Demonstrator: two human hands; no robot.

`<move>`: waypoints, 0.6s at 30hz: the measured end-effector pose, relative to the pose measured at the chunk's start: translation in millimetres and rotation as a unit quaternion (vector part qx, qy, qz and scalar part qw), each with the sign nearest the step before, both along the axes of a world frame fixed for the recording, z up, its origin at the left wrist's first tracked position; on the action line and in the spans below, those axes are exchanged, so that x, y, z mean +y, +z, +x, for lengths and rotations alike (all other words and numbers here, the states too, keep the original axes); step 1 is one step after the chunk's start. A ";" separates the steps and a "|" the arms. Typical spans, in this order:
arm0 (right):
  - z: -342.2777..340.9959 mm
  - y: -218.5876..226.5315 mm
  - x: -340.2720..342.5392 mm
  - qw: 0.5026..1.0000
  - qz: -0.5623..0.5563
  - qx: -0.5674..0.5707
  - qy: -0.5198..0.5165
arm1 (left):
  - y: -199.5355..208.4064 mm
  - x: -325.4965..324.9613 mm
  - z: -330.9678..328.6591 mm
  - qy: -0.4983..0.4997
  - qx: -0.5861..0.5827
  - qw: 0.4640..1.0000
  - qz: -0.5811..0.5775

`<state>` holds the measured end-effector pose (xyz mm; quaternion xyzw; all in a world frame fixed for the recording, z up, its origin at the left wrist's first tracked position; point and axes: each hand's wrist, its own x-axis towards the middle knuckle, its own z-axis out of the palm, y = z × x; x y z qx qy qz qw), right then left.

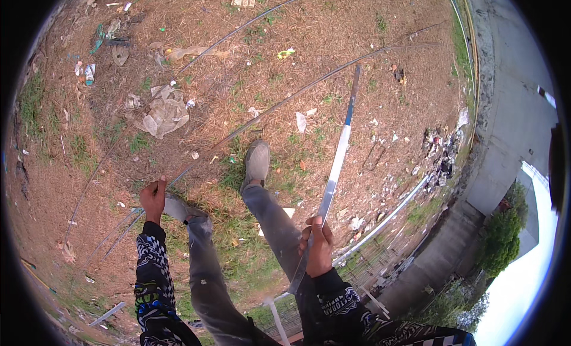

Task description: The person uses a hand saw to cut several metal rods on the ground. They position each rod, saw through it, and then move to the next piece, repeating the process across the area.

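My right hand [318, 246] is closed around a long flat metal strip [336, 164] near its lower end. The strip slants up and away over the ground, pale in the middle, with a blue band and a brownish far tip. My left hand [153, 198] is at the left with its fingers pinched together; whatever they hold, if anything, is too small to make out. Beside it a long thin dark rod or cable [267, 113] crosses the ground, partly hidden behind the hand. My two shoes stand on dry grass, the right shoe [257, 160] farther forward.
A second thin dark line [238, 29] curves across the far ground. A crumpled pale sheet [166, 112] and scattered litter lie on the dry grass. At the right are a dark rubbish heap [440, 162], a pale pole [389, 215] and a concrete strip [505, 108].
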<state>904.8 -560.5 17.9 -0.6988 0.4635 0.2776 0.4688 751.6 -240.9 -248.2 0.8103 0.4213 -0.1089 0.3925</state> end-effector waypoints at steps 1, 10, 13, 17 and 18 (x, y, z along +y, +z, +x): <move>21.0 -14.1 -12.5 1.000 -0.007 0.016 -0.023 | 5.4 -3.7 -2.6 0.002 0.000 1.000 0.005; 126.2 -94.4 -98.2 0.996 0.053 0.040 0.053 | 41.6 -38.5 -35.0 0.022 -0.016 0.999 -0.027; 125.2 -89.5 -93.8 0.995 0.096 0.002 0.023 | 34.5 -38.1 -36.8 0.029 -0.011 0.996 -0.084; 123.4 -110.0 -95.0 0.994 0.106 0.018 0.007 | 10.2 -38.8 -29.8 -0.036 0.003 0.995 -0.090; 126.1 -114.6 -96.9 0.995 0.100 0.022 0.015 | 1.2 -38.8 -26.6 -0.058 0.009 0.996 -0.060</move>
